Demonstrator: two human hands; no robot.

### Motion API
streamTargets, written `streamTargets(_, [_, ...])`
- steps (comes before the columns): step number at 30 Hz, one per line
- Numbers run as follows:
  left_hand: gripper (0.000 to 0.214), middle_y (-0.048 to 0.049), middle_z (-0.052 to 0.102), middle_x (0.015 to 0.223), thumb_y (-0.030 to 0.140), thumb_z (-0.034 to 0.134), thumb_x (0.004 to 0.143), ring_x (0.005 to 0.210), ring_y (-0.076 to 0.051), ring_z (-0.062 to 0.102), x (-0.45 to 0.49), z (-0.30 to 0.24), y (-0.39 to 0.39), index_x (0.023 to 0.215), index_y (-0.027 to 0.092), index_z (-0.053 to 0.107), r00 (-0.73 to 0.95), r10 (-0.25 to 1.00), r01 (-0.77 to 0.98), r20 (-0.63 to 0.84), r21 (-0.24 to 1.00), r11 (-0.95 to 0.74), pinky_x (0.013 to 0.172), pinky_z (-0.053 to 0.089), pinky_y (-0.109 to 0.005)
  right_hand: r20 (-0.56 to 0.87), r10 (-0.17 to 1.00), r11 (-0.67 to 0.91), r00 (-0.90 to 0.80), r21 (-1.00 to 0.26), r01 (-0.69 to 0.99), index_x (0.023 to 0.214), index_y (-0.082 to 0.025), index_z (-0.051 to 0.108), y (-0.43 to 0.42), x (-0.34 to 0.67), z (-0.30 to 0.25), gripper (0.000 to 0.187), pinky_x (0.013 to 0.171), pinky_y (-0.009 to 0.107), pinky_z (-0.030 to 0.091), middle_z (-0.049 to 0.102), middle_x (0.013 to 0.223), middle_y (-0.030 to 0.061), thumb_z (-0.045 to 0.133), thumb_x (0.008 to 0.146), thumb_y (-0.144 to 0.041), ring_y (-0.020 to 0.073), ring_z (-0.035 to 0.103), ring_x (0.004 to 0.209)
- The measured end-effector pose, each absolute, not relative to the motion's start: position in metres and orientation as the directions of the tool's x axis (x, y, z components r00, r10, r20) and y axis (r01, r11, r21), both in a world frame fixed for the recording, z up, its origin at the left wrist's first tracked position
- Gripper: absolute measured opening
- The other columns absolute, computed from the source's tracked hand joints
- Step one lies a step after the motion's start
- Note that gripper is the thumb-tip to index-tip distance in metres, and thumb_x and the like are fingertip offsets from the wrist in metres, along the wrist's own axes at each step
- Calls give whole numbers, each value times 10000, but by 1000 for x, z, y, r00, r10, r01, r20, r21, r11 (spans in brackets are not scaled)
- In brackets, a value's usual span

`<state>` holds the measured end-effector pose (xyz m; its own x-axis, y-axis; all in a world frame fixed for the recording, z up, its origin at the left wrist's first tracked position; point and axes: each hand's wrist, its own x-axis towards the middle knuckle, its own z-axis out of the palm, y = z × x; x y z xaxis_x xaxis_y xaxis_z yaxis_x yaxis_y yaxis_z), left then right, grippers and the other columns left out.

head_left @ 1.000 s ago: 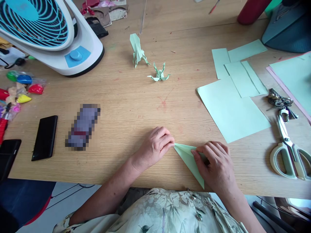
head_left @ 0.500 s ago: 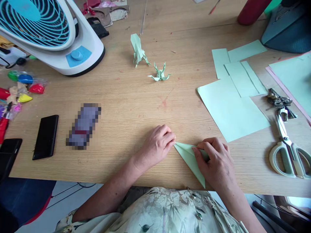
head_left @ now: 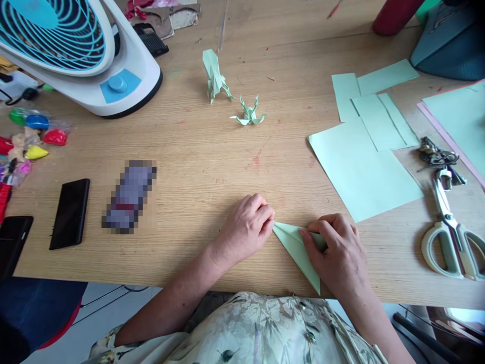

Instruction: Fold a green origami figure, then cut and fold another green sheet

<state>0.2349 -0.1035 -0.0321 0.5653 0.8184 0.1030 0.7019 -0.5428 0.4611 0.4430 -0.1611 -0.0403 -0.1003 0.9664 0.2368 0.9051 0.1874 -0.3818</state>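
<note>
A folded sheet of light green paper [head_left: 297,247] lies near the front edge of the table, its outline a pointed triangle. My left hand [head_left: 248,222] is closed, pinching the paper's left tip between thumb and fingers. On the right side, my right hand [head_left: 339,250] grips the folded paper, thumb on the near layer and fingers over the upper edge; part of the paper is hidden beneath this hand. Farther back stand two folded green paper figures, a taller one [head_left: 215,76] and a small one with thin upturned points [head_left: 249,112].
Green sheets [head_left: 367,177] lie at right, beside scissors [head_left: 449,227] and a bunch of keys [head_left: 435,154]. A white and blue fan [head_left: 129,76] stands at back left. A black phone [head_left: 70,215] and a blurred-out device [head_left: 131,197] lie at left. A dark red cylinder [head_left: 396,15] stands at back right.
The view has shifted very slightly. Both hands keep the same hold on the folded paper, with no clear movement.
</note>
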Motion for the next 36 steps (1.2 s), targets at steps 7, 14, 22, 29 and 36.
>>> streamTargets(7, [161, -63, 530, 918, 199, 453, 957, 861, -186, 527, 235, -33, -103, 841, 169, 561, 577, 812, 705, 94, 445, -552, 789, 453, -330, 203, 974, 180, -105, -399, 899, 778, -212, 578, -160, 446, -39, 176, 746, 328, 403, 569, 901, 28, 596, 931, -298, 171, 551, 788])
streamTargets(14, [150, -68, 534, 949, 219, 449, 965, 881, -200, 522, 234, -35, -105, 869, 176, 555, 589, 805, 717, 68, 415, -560, 799, 444, -349, 170, 978, 179, -118, -409, 895, 759, -210, 574, -157, 446, -35, 203, 759, 348, 392, 566, 861, 24, 577, 938, -305, 173, 555, 755])
streamTargets(22, [150, -73, 541, 940, 211, 435, 960, 866, -207, 514, 238, -35, -107, 860, 176, 542, 561, 824, 739, 75, 402, -540, 778, 434, -356, 167, 979, 178, -120, -391, 903, 762, -211, 571, -157, 445, -34, 206, 748, 346, 384, 561, 862, 26, 571, 941, -312, 173, 556, 744])
streamTargets(29, [97, -61, 543, 891, 165, 505, 887, 834, -202, 520, 241, -39, -108, 795, 185, 528, 500, 857, 764, 125, 403, -504, 743, 437, -337, 193, 972, 198, -131, -386, 901, 756, -205, 570, -156, 445, -36, 205, 764, 351, 390, 560, 850, 27, 567, 939, -297, 176, 565, 748])
streamTargets(36, [87, -53, 590, 920, 189, 502, 945, 854, -187, 544, 236, -36, -114, 918, 181, 584, 511, 844, 735, 165, 426, -528, 780, 456, -330, 177, 973, 204, -146, -374, 905, 759, -207, 576, -155, 447, -36, 206, 748, 348, 388, 579, 857, 31, 571, 942, -302, 170, 560, 727])
